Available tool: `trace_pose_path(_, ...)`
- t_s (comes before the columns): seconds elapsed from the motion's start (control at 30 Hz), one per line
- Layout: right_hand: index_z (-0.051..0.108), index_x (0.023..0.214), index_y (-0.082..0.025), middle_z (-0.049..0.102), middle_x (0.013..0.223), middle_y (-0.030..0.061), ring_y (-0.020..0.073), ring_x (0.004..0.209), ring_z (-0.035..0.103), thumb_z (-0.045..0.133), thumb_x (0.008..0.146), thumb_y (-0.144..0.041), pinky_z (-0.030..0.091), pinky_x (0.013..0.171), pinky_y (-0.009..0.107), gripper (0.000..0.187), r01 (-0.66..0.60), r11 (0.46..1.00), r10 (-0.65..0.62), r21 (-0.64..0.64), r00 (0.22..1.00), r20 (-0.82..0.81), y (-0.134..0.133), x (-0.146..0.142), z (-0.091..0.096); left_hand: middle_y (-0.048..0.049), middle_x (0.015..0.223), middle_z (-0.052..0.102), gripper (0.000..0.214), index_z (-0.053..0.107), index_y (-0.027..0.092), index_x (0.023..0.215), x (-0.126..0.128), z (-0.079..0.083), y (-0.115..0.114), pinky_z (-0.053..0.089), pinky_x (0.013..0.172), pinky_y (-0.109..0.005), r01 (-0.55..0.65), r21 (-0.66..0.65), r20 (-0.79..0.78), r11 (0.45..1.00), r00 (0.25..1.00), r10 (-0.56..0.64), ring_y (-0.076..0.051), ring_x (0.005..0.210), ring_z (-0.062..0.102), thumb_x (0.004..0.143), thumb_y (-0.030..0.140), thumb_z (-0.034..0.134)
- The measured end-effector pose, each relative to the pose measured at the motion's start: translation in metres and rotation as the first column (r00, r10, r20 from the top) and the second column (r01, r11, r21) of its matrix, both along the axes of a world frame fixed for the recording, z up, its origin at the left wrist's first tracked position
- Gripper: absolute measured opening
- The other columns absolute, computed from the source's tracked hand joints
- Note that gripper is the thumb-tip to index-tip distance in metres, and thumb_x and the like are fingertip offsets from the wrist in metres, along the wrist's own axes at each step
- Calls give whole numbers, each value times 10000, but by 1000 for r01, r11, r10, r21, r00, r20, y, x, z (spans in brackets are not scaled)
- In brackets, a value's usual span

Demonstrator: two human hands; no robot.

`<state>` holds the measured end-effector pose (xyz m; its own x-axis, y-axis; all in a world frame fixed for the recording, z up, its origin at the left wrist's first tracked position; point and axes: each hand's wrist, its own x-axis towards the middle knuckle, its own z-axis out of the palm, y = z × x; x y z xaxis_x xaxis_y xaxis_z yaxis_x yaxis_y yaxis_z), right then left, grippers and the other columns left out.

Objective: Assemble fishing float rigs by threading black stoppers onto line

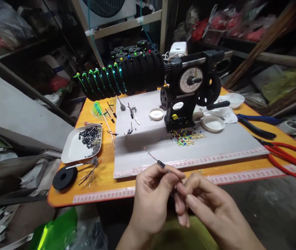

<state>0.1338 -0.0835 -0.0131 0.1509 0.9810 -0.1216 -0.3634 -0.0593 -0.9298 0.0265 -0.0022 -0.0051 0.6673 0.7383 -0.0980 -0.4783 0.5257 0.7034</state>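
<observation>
at the near side of the table (105, 182), the left hand (149, 199) pinches a black-beaded strand (161, 163); whether the right hand (209, 199) grasps anything, i cannot tell.

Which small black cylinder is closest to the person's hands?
The black cylinder on a thin strand jutting past the left hand; the others lie heaped in the white tray or scattered about the pale board.

The left hand (150, 201) and the right hand (210, 201) are bare, with slender fingers; the visible stretches of forearm (239, 231) are bare too. Below them shows a patch of olive-green clothing (186, 238), its cut hidden.
</observation>
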Motion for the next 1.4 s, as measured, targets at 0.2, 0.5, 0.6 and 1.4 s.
trace_pose_path(0.2, 583, 801, -202, 676, 716, 14, 124, 612, 660, 568, 991, -323, 562, 617, 232, 226, -13, 994, -16, 111, 966, 257, -3, 3, 6, 30, 553, 589, 133, 777, 192, 769, 2, -1, 2, 345, 419, -70, -151, -31, -61, 988, 987, 148, 1, 432, 397, 847, 298, 791)
trace_pose_path(0.5, 661, 881, -199, 671, 736, 12, 127, 631, 673, 660, 930, -406, 570, 606, 224, 213, 15, 999, -9, -37, 986, 164, -4, 5, 2, -25, 1043, 608, 191, 795, 308, 969, -11, -14, -21, 492, 516, -185, -77, 318, -156, 945, 979, 133, -25, 517, 547, 976, 282, 606)
trace_pose_path(0.6, 655, 907, -204, 692, 776, 23, 135, 618, 677, 618, 954, -354, 572, 576, 233, 161, -64, 996, 76, -58, 967, 243, -7, 9, -1, 18, 752, 587, 182, 769, 276, 882, -7, -14, -21, 465, 501, -153, -167, 286, -121, 944, 971, 208, -58, 531, 544, 974, 277, 612)
trace_pose_path(1.4, 571, 1137, -236, 697, 927, 14, 117, 815, 697, 500, 951, -69, 557, 730, 180, 260, -97, 923, -289, 371, 459, 840, -5, 28, 4, 1, 866, 671, 180, 758, 221, 876, -1, -15, -14, 408, 323, -88, -307, 199, -210, 931, 914, 346, -7, 364, 547, 940, 355, 656)
